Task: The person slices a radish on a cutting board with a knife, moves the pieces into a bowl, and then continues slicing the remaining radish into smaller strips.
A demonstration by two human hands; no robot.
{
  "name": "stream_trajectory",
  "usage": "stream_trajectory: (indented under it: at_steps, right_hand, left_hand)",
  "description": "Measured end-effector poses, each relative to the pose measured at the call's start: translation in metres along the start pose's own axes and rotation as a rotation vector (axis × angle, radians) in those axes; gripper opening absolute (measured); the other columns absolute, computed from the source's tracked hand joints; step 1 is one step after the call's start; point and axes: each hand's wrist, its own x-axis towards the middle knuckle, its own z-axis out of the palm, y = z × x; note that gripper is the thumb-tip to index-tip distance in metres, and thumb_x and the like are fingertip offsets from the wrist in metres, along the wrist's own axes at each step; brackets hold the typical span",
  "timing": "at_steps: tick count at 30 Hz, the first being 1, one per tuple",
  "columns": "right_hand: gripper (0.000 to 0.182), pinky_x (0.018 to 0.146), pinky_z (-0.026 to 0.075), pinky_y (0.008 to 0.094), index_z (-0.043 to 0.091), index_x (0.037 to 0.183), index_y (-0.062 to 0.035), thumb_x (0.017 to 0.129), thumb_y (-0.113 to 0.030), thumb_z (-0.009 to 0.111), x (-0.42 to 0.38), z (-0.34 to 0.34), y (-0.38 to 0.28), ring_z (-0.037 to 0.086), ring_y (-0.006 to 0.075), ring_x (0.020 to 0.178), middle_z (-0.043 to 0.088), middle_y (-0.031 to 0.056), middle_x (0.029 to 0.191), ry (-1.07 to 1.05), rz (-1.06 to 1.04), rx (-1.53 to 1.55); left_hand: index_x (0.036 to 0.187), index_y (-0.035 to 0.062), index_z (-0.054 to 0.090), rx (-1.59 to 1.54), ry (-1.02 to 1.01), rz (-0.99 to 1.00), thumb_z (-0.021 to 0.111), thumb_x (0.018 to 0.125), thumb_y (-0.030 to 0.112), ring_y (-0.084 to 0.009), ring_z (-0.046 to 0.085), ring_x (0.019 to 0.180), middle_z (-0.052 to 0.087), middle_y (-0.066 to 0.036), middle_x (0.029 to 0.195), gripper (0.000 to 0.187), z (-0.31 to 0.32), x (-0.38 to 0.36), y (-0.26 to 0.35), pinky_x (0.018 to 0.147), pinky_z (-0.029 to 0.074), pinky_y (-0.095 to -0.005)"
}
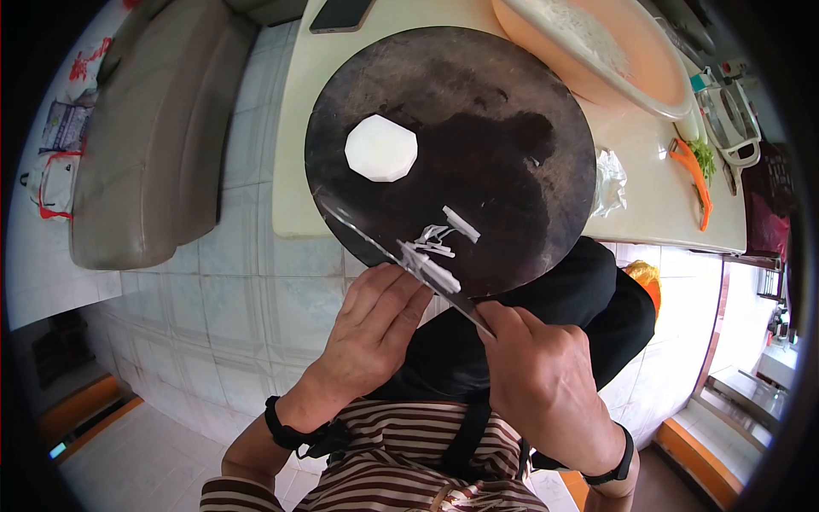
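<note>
My right hand (pixel 542 371) is wrapped round the handle of a kitchen knife (pixel 466 308), whose blade slants up to the left across the near edge of the round dark chopping board (pixel 478 72). My left hand (pixel 371 324) is closed, fingers curled together close behind the blade; whatever lies under the fingertips is hidden. White shreds (pixel 437 271), which look like radish, lie against the blade's far side. Several loose strips (pixel 461 224) rest a little farther up the board. At the board's left sits a thick white piece (pixel 381 148) with cut, angular sides, apart from both hands.
The board lies on a pale table (pixel 294 154). A large peach basin (pixel 563 72) with white shreds stands at the far right. Beyond the board are a phone (pixel 341 14), crumpled foil (pixel 609 183) and an orange peeler (pixel 693 181). A grey sofa (pixel 153 145) stands left.
</note>
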Motion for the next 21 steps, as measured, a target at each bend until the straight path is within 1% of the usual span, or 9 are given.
stream_trajectory:
  at_steps: [3, 7, 9, 13, 15, 19, 20, 21]
  right_hand:
    - [0.017, 0.049, 0.048, 0.0385, 0.054, 0.094, 0.0020, 0.080, -0.001, 0.062, -0.005, -0.003, -0.002, 0.061, 0.0305, 0.055, 0.057, 0.0123, 0.067, -0.052, 0.038, -0.005]
    - [0.014, 0.050, 0.048, 0.0387, 0.055, 0.092, 0.0014, 0.080, -0.001, 0.062, -0.004, 0.001, 0.005, 0.061, 0.0310, 0.055, 0.057, 0.0128, 0.066, -0.056, 0.040, -0.003]
    - [0.013, 0.050, 0.048, 0.0393, 0.053, 0.086, 0.0006, 0.077, 0.000, 0.062, 0.000, -0.002, 0.006, 0.061, 0.0319, 0.055, 0.058, 0.0139, 0.066, -0.068, 0.004, 0.001]
    - [0.014, 0.050, 0.049, 0.0401, 0.050, 0.082, -0.0002, 0.073, 0.002, 0.060, 0.009, 0.007, 0.005, 0.062, 0.0326, 0.055, 0.058, 0.0148, 0.066, -0.042, -0.029, -0.039]
    - [0.015, 0.051, 0.050, 0.0403, 0.049, 0.079, -0.0011, 0.070, 0.003, 0.060, 0.011, 0.012, 0.003, 0.062, 0.0328, 0.055, 0.058, 0.0148, 0.065, 0.010, -0.034, -0.057]
    - [0.014, 0.051, 0.050, 0.0396, 0.050, 0.081, -0.0020, 0.072, 0.005, 0.058, 0.008, 0.015, 0.011, 0.062, 0.0323, 0.056, 0.058, 0.0139, 0.065, 0.103, -0.013, -0.057]
    - [0.011, 0.050, 0.049, 0.0400, 0.053, 0.085, -0.0007, 0.077, 0.004, 0.059, 0.006, 0.013, 0.012, 0.062, 0.0321, 0.056, 0.059, 0.0140, 0.067, 0.115, -0.028, -0.023]
    - [0.011, 0.050, 0.049, 0.0400, 0.053, 0.085, -0.0007, 0.077, 0.004, 0.059, 0.004, 0.009, 0.012, 0.062, 0.0321, 0.056, 0.059, 0.0140, 0.067, 0.119, -0.031, -0.028]
  left_hand:
    - [0.106, -0.0069, 0.069, 0.004, 0.001, 0.003, 0.069, 0.074, -0.001, -0.0309, 0.056, 0.109, 0.062, -0.014, 0.114, 0.032, 0.000, 0.002, -0.001, 0.092, 0.049, -0.0430]
    - [0.106, -0.0068, 0.069, 0.005, 0.021, 0.009, 0.069, 0.074, -0.001, -0.0306, 0.056, 0.108, 0.062, -0.014, 0.113, 0.033, 0.001, 0.002, -0.002, 0.091, 0.049, -0.0422]
    - [0.107, -0.0068, 0.069, 0.007, 0.021, 0.011, 0.069, 0.074, -0.001, -0.0305, 0.057, 0.108, 0.062, -0.013, 0.113, 0.033, 0.001, 0.003, -0.002, 0.091, 0.049, -0.0419]
    - [0.108, -0.0065, 0.069, 0.007, 0.030, 0.006, 0.069, 0.074, -0.002, -0.0307, 0.057, 0.108, 0.062, -0.013, 0.114, 0.034, 0.003, 0.002, -0.001, 0.092, 0.049, -0.0414]
    - [0.108, -0.0065, 0.068, 0.013, 0.027, 0.015, 0.069, 0.074, -0.003, -0.0310, 0.057, 0.109, 0.062, -0.013, 0.115, 0.034, 0.002, 0.001, -0.001, 0.093, 0.049, -0.0416]
    - [0.108, -0.0067, 0.068, 0.001, 0.025, 0.000, 0.068, 0.072, -0.004, -0.0316, 0.057, 0.111, 0.062, -0.014, 0.115, 0.036, 0.000, 0.004, 0.003, 0.095, 0.049, -0.0424]
    - [0.109, -0.0066, 0.067, -0.011, 0.044, -0.003, 0.066, 0.071, -0.007, -0.0322, 0.058, 0.110, 0.062, -0.014, 0.115, 0.038, 0.003, 0.003, 0.001, 0.094, 0.049, -0.0424]
    - [0.109, -0.0066, 0.067, -0.010, 0.049, 0.001, 0.066, 0.071, -0.007, -0.0322, 0.058, 0.110, 0.062, -0.014, 0.115, 0.038, 0.003, 0.003, 0.001, 0.094, 0.049, -0.0424]
